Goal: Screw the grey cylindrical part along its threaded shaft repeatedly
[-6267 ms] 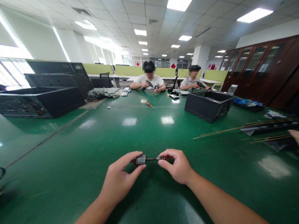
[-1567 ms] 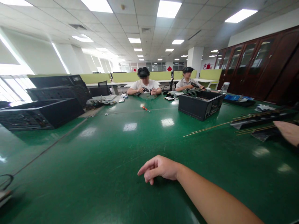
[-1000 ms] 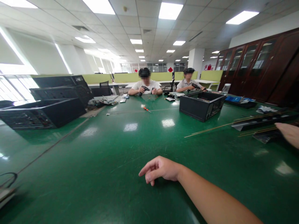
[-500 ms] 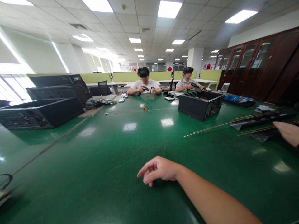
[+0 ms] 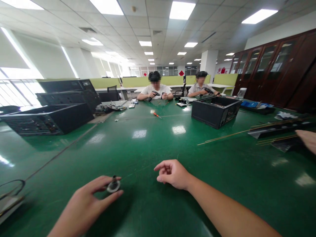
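Observation:
My left hand (image 5: 90,196) holds a small round piece with a pale disc-like rim and a dark stem (image 5: 113,185) between thumb and fingers, above the green table. I cannot make out exactly what kind of part it is. To its right, my right hand (image 5: 174,173) hangs over the table with loosely bent fingers, the thumb apart and nothing visible in it. The two hands are apart, with bare tabletop between them.
A computer case (image 5: 214,112) stands ahead right, more case parts (image 5: 66,120) at left. An orange screwdriver (image 5: 156,115) lies ahead. Thin brass-coloured rods (image 5: 227,135) lie at right near another person's hand (image 5: 307,140). Two people (image 5: 155,90) sit opposite, holding power drills.
My left hand has come into view from the lower left with the small round piece. My right hand has moved slightly right and up, its fingers still loosely bent.

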A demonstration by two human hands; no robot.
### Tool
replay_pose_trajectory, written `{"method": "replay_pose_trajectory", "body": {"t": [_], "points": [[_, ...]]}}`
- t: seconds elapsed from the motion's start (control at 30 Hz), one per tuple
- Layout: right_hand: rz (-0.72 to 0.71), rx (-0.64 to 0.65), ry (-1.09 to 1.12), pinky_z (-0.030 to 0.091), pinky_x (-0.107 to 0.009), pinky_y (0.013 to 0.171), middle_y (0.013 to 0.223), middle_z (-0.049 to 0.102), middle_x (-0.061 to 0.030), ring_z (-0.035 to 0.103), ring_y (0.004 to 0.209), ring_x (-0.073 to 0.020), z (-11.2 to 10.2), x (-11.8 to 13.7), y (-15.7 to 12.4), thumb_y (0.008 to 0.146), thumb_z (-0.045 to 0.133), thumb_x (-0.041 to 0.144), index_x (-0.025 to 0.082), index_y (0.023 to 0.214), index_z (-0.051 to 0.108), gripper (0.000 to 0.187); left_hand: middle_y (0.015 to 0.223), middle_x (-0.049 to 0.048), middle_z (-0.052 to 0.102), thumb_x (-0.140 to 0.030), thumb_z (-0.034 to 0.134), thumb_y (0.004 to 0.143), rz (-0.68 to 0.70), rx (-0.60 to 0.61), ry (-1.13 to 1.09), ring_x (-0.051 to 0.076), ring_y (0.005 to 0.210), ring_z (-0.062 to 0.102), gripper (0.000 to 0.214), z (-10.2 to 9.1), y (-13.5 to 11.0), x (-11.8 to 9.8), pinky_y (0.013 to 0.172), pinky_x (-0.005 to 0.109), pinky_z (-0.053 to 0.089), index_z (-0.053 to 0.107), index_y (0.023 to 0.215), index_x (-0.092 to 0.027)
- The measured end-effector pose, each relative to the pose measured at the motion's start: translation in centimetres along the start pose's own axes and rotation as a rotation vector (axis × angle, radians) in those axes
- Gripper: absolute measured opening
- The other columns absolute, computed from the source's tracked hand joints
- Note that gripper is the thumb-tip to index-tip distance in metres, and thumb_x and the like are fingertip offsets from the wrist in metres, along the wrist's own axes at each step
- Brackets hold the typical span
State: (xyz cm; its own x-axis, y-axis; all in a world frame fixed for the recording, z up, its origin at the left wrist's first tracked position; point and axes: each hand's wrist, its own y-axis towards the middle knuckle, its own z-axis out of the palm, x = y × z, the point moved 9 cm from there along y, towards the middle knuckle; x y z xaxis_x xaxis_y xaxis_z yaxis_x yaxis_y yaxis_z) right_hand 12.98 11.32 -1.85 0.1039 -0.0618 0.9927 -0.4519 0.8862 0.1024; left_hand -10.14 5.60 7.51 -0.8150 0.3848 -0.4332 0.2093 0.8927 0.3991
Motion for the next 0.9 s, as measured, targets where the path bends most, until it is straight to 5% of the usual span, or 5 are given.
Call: {"method": "replay_pose_trajectory", "body": {"t": [0.1, 0.27, 0.57, 0.9], "points": [[-0.106, -0.155, -0.178, 0.043, -0.021, 0.058, 0.076, 0.063, 0.0021, 0.052, 0.058, -0.0079, -1.6, 0.9, 0.0, 0.071, 0.069, 0.012, 0.015, 0.107, 0.067, 0.036, 0.095, -0.0006, 0.072, -0.036, 0.072, 0.081, 0.128, 0.222, -0.011, 0.019, 0.086, 0.069, 0.021, 5.4, 3.4, -4.3, 0.079, 0.025, 0.054, 0.076, 0.101, -0.03], [-0.167, -0.242, -0.476, 0.047, -0.022, 0.063, 0.094, 0.066, -0.0014, 0.057, 0.062, -0.0093, -2.2, 1.7, -0.6, 0.071, 0.062, 0.004, 0.02, 0.117, 0.063, 0.048, 0.098, 0.0006, 0.071, -0.024, 0.069, 0.08, 0.213, 0.264, -0.097, 0.018, 0.09, 0.068, 0.021, 10.0, 5.9, -7.2, 0.084, 0.026, 0.052, 0.076, 0.1, -0.028], [-0.089, -0.227, -0.557, 0.046, -0.025, 0.065, 0.094, 0.068, -0.0001, 0.062, 0.065, -0.0125, -1.6, 1.4, -0.9, 0.069, 0.068, 0.01, 0.022, 0.107, 0.062, 0.041, 0.092, -0.0008, 0.075, -0.033, 0.077, 0.076, 0.098, 0.15, -0.223, 0.019, 0.084, 0.071, 0.029, 10.4, 5.2, -3.3, 0.078, 0.027, 0.054, 0.071, 0.102, -0.025], [-0.144, -0.234, -0.579, 0.047, -0.026, 0.071, 0.087, 0.068, 0.0001, 0.062, 0.075, -0.016, -1.3, 2.1, -1.4, 0.069, 0.066, 0.008, 0.021, 0.095, 0.068, 0.03, 0.096, 0.001, 0.074, -0.028, 0.072, 0.085, 0.215, 0.208, -0.443, 0.017, 0.087, 0.069, 0.024, 10.9, 4.5, -5.7, 0.079, 0.026, 0.053, 0.072, 0.109, -0.028]]}}
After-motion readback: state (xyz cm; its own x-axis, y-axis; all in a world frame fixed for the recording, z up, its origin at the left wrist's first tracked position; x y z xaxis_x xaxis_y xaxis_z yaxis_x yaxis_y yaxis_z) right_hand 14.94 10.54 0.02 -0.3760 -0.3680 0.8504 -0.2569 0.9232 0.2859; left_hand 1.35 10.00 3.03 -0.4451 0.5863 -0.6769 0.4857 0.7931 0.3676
